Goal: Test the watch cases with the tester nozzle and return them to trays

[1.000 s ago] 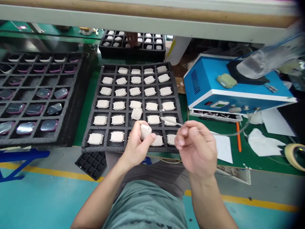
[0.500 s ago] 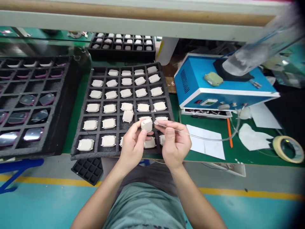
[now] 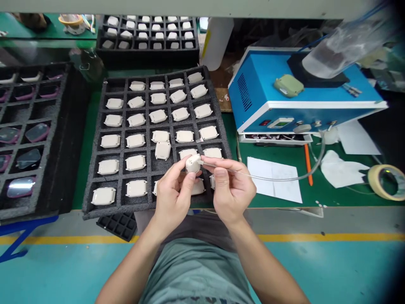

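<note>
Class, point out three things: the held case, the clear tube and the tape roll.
Held case (image 3: 191,165), head view: its pale body.
Clear tube (image 3: 276,180), head view: midway along its length.
Tape roll (image 3: 374,180), head view: left part of its ring.

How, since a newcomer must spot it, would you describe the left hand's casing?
Left of the blue machine lies a grey foam tray. Over its near part, right of centre, the left hand holds the cream casing. Unlike the similar casings in the tray, it is raised, with a clear tube pointing at it.
</note>
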`<state>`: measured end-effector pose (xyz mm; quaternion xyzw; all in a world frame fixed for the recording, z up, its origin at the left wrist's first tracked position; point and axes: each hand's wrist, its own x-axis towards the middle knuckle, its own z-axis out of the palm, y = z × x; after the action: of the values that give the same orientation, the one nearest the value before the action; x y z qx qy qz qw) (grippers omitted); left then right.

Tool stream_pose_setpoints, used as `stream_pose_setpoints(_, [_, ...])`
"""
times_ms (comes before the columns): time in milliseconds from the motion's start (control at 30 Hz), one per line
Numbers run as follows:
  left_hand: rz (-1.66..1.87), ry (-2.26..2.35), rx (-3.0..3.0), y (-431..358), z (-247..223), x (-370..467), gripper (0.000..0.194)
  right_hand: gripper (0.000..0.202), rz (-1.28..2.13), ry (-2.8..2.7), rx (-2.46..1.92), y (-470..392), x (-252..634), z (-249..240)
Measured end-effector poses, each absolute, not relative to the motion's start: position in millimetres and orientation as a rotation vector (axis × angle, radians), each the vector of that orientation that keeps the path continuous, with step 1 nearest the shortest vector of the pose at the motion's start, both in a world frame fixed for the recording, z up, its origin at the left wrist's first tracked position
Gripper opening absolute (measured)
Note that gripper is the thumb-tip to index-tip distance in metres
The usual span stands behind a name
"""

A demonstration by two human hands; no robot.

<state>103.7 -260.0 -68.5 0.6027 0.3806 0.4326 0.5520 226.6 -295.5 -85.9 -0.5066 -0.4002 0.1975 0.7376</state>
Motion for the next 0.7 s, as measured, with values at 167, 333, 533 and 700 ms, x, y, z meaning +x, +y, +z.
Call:
stream_pose_setpoints(167, [1.004,0.922,1.394,-261.5,-67.9,103.9,0.04,0.009,0.448,-0.854,-1.121,-295.6,226.1,-84.0])
stream_pose_setpoints(333, [1.003,0.909,1.407,-261.3,-69.3,103.7,0.04,0.009,0.461,-0.844,-1.103,-295.3,226.2,-84.3])
stream_pose_setpoints(533, [1.006,0.908,1.425,-261.3,-70.2,103.0,0.039,0.009,0.463,-0.842,-1.109,-294.8,226.4,-83.9])
stream_pose_setpoints(700, [0.996,0.918,1.43,-261.7,-69.7,103.4,0.04,0.01,0.458,-0.84,-1.128,-294.8,226.5,-83.6])
